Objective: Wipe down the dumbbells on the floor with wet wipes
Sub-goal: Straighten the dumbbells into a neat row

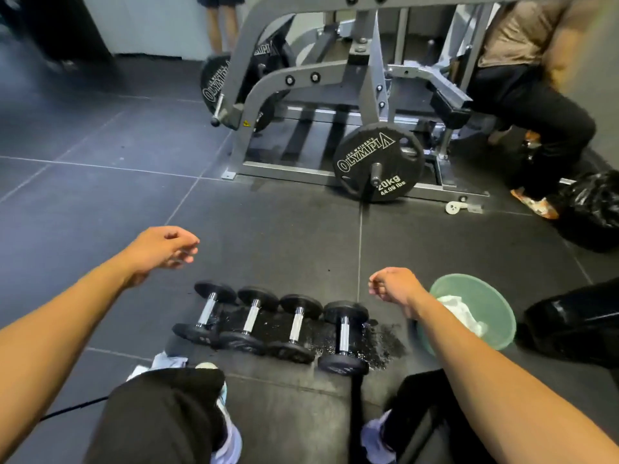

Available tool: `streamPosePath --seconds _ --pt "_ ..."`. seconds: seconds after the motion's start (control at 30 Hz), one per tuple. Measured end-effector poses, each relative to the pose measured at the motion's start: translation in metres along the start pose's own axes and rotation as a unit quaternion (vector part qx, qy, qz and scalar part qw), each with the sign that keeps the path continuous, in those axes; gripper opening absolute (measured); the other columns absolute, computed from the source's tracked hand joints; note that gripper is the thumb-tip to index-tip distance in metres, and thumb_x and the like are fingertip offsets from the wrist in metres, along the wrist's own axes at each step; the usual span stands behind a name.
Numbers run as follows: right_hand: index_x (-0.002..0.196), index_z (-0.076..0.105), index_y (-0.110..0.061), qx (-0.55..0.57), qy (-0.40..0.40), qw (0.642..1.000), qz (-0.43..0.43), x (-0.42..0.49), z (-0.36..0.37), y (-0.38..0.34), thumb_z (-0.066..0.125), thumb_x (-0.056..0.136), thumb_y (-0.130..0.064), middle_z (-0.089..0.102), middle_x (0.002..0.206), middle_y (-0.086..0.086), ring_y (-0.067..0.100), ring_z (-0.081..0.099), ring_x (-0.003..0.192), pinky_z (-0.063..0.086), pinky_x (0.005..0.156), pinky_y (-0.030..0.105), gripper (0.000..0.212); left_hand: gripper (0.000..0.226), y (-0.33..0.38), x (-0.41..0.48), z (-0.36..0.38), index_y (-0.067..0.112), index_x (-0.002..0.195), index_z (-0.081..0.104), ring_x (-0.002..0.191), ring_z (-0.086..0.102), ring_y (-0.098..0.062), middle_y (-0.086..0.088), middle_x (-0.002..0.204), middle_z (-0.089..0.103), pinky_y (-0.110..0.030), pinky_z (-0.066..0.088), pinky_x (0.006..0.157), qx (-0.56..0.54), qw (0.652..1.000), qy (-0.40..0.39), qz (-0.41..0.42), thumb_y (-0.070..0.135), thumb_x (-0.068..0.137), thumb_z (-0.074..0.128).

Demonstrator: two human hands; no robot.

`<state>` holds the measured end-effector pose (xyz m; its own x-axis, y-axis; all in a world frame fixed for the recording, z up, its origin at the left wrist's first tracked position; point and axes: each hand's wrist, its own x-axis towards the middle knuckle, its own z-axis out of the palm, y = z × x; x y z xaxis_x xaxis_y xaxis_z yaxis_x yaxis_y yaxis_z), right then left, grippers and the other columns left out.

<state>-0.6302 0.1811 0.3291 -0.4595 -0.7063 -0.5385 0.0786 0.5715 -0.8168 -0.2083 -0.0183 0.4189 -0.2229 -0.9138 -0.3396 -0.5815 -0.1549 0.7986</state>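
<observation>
Several black dumbbells (273,324) with chrome handles lie side by side on the dark rubber floor in front of my knees, with wet patches around them. My left hand (164,247) hovers above and to the left of the row, fingers loosely curled and holding nothing. My right hand (392,284) hangs just right of the rightmost dumbbell (345,336), fingers curled inward with nothing visible in them. A green bowl (492,296) holding white wipes (460,313) stands to the right, partly hidden by my right forearm.
A grey weight machine (335,95) with a 20 kg plate (378,162) stands beyond the dumbbells. A person sits at its right; another person's legs show at the back. A black rubbish bag (589,209) lies far right. A white cloth (160,361) lies by my left knee.
</observation>
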Motion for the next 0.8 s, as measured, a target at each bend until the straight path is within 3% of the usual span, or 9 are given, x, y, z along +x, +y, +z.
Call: streamPosePath --seconds 0.17,0.33,0.47,0.6,0.8 --pt "0.085 0.064 -0.006 -0.012 -0.059 0.997 -0.046 -0.029 0.061 -0.042 0.055 0.094 -0.001 0.064 0.078 0.013 0.016 0.06 0.06 0.046 0.058 0.024 0.014 0.013 -0.025 -0.061 -0.092 0.009 0.098 0.073 0.079 0.068 -0.023 -0.013 0.098 0.074 -0.031 0.053 0.072 -0.013 0.997 0.068 -0.042 0.018 0.102 0.064" --pt "0.088 0.071 0.004 -0.011 -0.114 0.989 -0.091 -0.063 0.094 -0.061 0.062 0.092 -0.005 0.07 0.076 0.011 0.02 0.066 0.068 0.052 0.071 0.033 0.014 0.015 -0.022 -0.102 -0.119 0.008 0.098 0.074 0.072 0.07 -0.015 -0.004 0.084 0.077 -0.029 0.052 0.071 -0.037 0.996 0.07 -0.031 0.017 0.102 0.063" --pt "0.08 0.072 0.003 -0.049 -0.118 0.986 -0.103 -0.058 0.097 -0.048 0.06 0.087 -0.009 0.071 0.071 0.01 0.021 0.059 0.068 0.05 0.069 0.035 0.018 0.013 -0.027 -0.062 -0.066 0.008 0.099 0.074 0.073 0.069 -0.015 -0.007 0.088 0.076 -0.026 0.053 0.066 -0.054 0.997 0.039 -0.036 0.017 0.101 0.065" --pt "0.08 0.072 0.004 -0.055 -0.064 0.994 -0.062 -0.016 0.094 -0.021 0.058 0.089 -0.006 0.069 0.067 0.009 0.019 0.058 0.064 0.051 0.064 0.029 0.019 0.011 -0.028 0.012 0.031 0.009 0.097 0.073 0.07 0.068 -0.018 -0.012 0.092 0.074 -0.023 0.052 0.058 -0.073 0.996 -0.046 -0.039 0.014 0.101 0.064" --pt "0.07 0.069 -0.006 -0.112 -0.01 0.993 0.034 0.062 0.088 0.059 0.057 0.084 -0.006 0.067 0.062 0.007 0.021 0.06 0.062 0.051 0.067 0.034 0.018 0.011 -0.075 0.086 0.126 0.006 0.091 0.07 0.058 0.063 -0.012 -0.009 0.08 0.071 -0.024 0.048 0.052 0.048 0.986 -0.153 -0.042 0.009 0.099 0.062"
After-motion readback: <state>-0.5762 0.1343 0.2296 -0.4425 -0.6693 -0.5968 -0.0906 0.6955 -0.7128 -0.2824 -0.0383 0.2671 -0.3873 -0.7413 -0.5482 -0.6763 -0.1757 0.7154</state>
